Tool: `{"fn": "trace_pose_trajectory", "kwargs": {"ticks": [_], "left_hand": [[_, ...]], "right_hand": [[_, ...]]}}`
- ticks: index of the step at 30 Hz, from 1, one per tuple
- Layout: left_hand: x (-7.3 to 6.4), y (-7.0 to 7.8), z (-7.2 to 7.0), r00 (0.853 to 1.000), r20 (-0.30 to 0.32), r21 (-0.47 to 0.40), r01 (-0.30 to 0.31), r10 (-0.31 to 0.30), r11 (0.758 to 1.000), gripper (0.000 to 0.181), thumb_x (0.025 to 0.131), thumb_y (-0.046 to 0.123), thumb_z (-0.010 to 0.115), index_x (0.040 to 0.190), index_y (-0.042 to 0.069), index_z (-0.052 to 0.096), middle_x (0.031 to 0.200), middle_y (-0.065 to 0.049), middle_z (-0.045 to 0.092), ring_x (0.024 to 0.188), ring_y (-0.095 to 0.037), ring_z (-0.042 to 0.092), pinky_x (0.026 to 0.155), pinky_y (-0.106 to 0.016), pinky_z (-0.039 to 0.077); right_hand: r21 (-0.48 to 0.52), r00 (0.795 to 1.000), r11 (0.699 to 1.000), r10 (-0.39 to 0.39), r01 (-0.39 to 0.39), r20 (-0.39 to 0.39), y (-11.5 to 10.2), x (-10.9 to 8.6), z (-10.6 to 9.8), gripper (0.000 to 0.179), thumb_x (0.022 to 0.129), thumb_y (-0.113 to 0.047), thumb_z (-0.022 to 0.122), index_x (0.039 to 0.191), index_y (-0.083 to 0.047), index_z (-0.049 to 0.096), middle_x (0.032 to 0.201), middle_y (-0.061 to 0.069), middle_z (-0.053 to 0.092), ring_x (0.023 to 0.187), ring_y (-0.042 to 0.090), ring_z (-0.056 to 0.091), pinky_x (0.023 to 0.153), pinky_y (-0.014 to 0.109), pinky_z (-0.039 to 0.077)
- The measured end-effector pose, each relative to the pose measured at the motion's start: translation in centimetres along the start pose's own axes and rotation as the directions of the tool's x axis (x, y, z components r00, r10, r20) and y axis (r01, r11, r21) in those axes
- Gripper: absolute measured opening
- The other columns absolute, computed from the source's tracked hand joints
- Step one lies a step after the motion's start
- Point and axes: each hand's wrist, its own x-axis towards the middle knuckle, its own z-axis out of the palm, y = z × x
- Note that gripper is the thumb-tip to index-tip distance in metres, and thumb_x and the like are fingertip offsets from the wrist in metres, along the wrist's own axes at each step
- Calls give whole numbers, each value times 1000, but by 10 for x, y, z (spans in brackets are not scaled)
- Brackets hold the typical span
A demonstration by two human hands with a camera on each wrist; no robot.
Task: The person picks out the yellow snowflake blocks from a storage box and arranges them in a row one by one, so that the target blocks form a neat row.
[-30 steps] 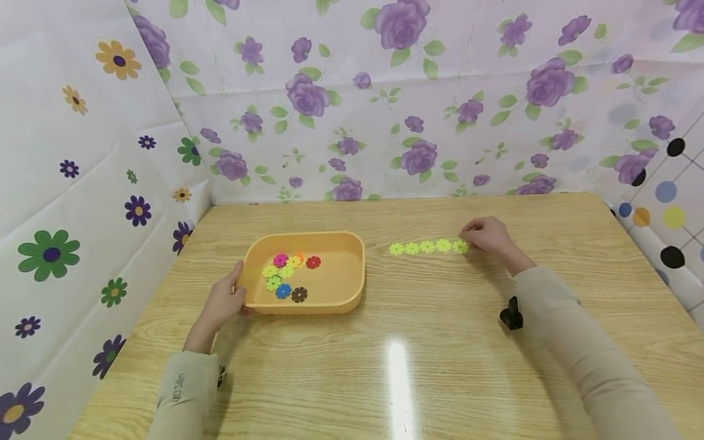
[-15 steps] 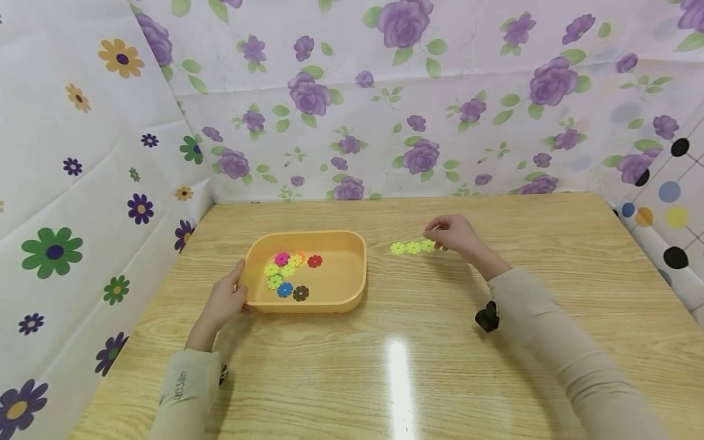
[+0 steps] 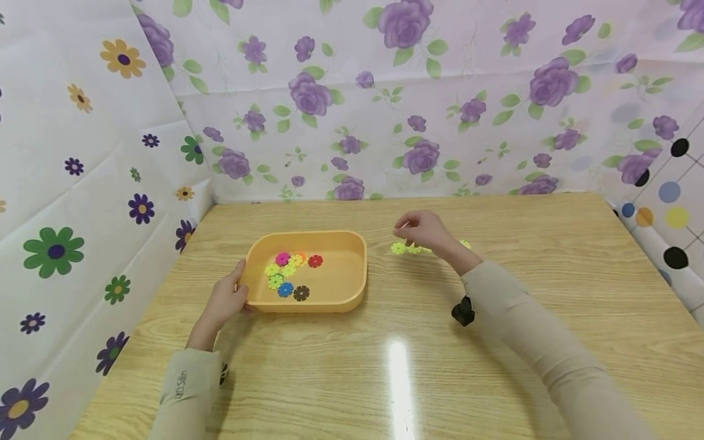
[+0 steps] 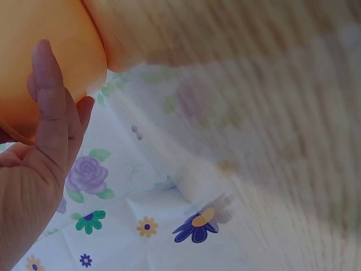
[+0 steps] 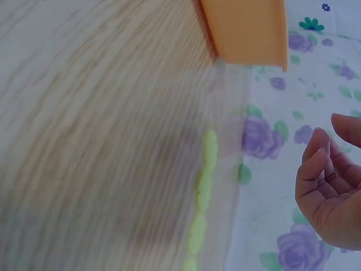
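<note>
My left hand (image 3: 220, 304) holds the left end of an orange plastic tray (image 3: 335, 300); the left wrist view shows its fingers along the outer wall of the tray (image 4: 67, 34). My right hand (image 3: 431, 234) is in the air over a row of yellow-green flower-shaped plastic discs (image 3: 398, 248) on the table. It covers part of that row in the head view. In the right wrist view my right hand (image 5: 333, 192) has loosely curled fingers, its thumb apart, and nothing between them. The row of discs (image 5: 197, 231) lies below, seen edge-on.
Inside the tray lie several loose discs, among them a red disc (image 3: 315, 261), a blue disc (image 3: 285, 289), a brown disc (image 3: 301, 293) and a pink disc (image 3: 282, 259). The wooden table (image 3: 308, 373) meets a flowered cloth backdrop (image 3: 374, 146) at its far edge.
My right hand has moved left along the row, from its right end to above its left part, and lifted a little. The left hand and the tray stay in place.
</note>
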Motion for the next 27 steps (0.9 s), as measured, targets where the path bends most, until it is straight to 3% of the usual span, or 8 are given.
{"fn": "trace_pose_trajectory", "kwargs": {"ticks": [3, 8, 12, 17, 23, 27], "left_hand": [[0, 0, 0, 1000, -4, 5, -2, 2, 1000, 59, 90, -4, 32, 144, -2, 7, 138, -37, 22, 56, -20, 58, 52, -37, 55], [1, -2, 0, 1000, -9, 11, -8, 9, 1000, 59, 90, -4, 32, 144, -2, 7, 138, -36, 22, 54, -20, 57, 52, -37, 55], [2, -2, 0, 1000, -10, 7, -7, 7, 1000, 60, 90, -4, 32, 144, -1, 7, 139, -36, 21, 55, -20, 58, 52, -37, 55], [2, -3, 0, 1000, -14, 1, -2, 2, 1000, 59, 90, -4, 32, 144, -1, 8, 139, -36, 22, 56, -20, 59, 52, -37, 55], [1, -2, 0, 1000, -8, -8, -6, 6, 1000, 59, 90, -5, 32, 144, -2, 8, 140, -35, 19, 55, -22, 59, 52, -37, 55], [1, -3, 1, 1000, -12, -14, -11, 11, 1000, 59, 90, -5, 32, 144, -3, 8, 139, -36, 21, 54, -24, 59, 51, -38, 55]], "right_hand": [[-5, 1000, 1000, -25, 25, 3, -11, 5, 8, 19, 85, -16, 63, 97, -1, 64, 76, 8, 62, 70, 32, 61, 65, 45, 52], [-17, 998, 998, -59, 59, 34, -29, 14, 20, 18, 84, -18, 64, 96, -3, 64, 72, 7, 61, 64, 23, 60, 57, 33, 52], [-23, 995, 997, -72, 73, 63, -44, 22, 29, 18, 84, -18, 64, 97, -5, 65, 73, 8, 62, 71, 31, 61, 55, 28, 50], [-48, 986, 995, -83, 91, 147, -64, 32, 40, 21, 85, -19, 64, 100, -5, 65, 85, 17, 65, 76, 35, 62, 58, 31, 51], [-40, 963, 988, -138, 151, 231, -83, 46, 60, 23, 84, -18, 64, 102, -4, 66, 93, 21, 65, 76, 35, 62, 69, 46, 52], [-17, 951, 981, -183, 193, 248, -94, 52, 72, 24, 84, -17, 65, 103, -4, 65, 92, 19, 66, 68, 26, 62, 64, 41, 52]]}}
